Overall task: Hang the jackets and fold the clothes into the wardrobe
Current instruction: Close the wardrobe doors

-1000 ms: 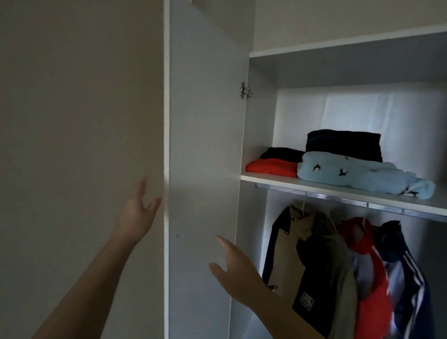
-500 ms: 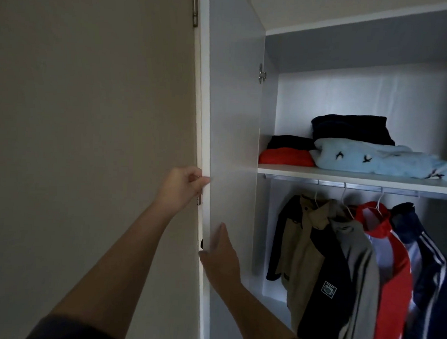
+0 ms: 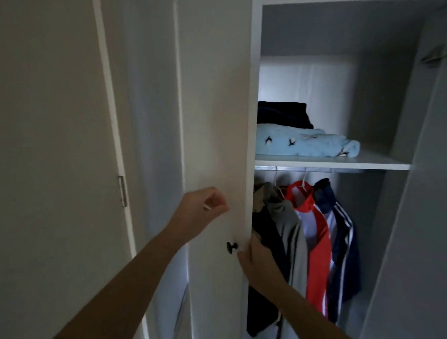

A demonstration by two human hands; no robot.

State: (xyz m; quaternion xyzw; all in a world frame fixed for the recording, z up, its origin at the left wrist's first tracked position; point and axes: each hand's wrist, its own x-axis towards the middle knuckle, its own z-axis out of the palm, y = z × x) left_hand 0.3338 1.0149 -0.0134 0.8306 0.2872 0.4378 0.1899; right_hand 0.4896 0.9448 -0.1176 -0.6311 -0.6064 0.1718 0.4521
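My right hand [image 3: 255,260] grips the door [image 3: 219,118] edge at lower centre, jackets [image 3: 316,237] just right; left hand [image 3: 198,211] curled, empty.

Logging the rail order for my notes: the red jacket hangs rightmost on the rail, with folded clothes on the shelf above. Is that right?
Not quite. The head view shows the red jacket hanging in the middle, between the grey jacket and the navy striped jacket, which is rightmost. Folded clothes do lie on the shelf above.
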